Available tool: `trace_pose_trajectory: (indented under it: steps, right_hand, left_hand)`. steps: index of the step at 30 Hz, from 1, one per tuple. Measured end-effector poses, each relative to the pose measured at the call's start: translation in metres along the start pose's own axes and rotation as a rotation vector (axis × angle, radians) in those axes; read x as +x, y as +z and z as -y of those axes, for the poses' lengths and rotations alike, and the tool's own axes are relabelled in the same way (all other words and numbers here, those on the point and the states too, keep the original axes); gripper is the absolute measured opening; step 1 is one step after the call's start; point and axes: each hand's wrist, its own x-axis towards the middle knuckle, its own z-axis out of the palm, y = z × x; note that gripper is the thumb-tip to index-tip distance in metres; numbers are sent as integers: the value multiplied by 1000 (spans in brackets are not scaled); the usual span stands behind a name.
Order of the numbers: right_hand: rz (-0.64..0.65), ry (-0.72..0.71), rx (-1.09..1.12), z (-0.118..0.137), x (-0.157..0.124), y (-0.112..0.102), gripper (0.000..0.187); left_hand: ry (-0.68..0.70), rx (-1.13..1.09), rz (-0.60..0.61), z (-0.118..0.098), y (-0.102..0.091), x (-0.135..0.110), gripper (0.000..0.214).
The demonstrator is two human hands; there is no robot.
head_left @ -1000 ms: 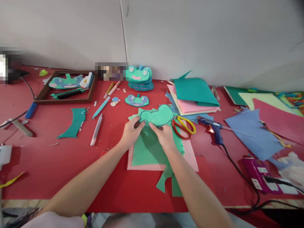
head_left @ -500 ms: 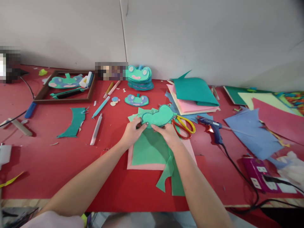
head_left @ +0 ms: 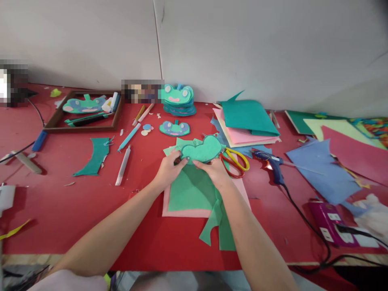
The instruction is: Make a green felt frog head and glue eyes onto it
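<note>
Your left hand and your right hand both pinch the near edge of the green felt shape, fingers closed on it. The shape sits just above the green sheet on the red table. The scissors lie just beside your right hand, with the glue gun farther right.

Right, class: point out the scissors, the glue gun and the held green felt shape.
scissors [head_left: 241,155], head view, yellow handle.
glue gun [head_left: 274,162], head view, blue body.
green felt shape [head_left: 202,149], head view, its middle.
</note>
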Motion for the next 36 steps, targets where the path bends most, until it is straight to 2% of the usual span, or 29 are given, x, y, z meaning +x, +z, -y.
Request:
trace_pose_trajectory:
  steps: [9, 15, 18, 26, 36]
  right_hand:
    - [-51, 10, -37, 3, -2, 3, 27]
    - [-248, -61, -236, 4, -15, 29, 23]
    - [-305, -146, -226, 3, -16, 37, 24]
    - [-228, 8, -77, -3, -4, 27, 26]
    - [-210, -29, -127, -4, -4, 25, 27]
  left_hand:
    - [13, -18, -8, 2, 1, 1, 24]
    - [-13, -70, -24, 5, 2, 3, 21]
    - [-25, -180, -34, 5, 1, 3, 20]
    - [-41, -203, -37, 2, 1, 2, 19]
    - [-43, -254, -20, 3, 2, 1, 20]
